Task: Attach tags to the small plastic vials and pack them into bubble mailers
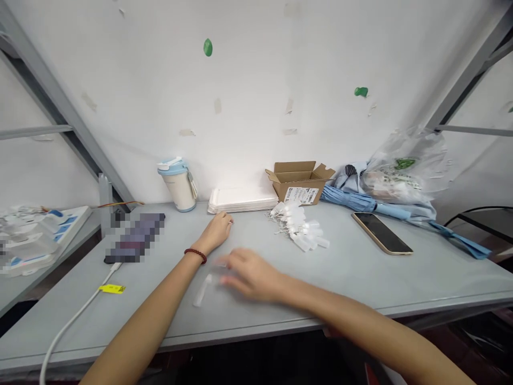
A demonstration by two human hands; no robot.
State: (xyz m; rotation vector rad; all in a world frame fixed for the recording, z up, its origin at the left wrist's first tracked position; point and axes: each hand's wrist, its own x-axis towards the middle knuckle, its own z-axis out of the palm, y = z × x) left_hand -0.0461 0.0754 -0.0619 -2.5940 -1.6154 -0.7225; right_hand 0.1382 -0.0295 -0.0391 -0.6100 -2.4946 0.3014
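Note:
My left hand (216, 232), with a dark red bead bracelet (195, 255) at its wrist, rests on the grey table just in front of a stack of flat white pieces (242, 201). Its fingers lie loosely on the surface, and nothing shows in them. Nearer to me, my right hand (252, 275) is smeared by motion, with thumb and fingers apart. Beside its fingertips lies a small clear plastic strip (203, 291). Right of the stack is a heap of small translucent white tags (300, 227) with thin strings.
Behind the heap stands an open cardboard box (298, 187). A cup (178, 184) is at the back left, near a phone (136, 238) on a white cable (76, 318). Rightward are another phone (382, 233), a folded blue umbrella (360, 200) and a plastic bag (409, 166).

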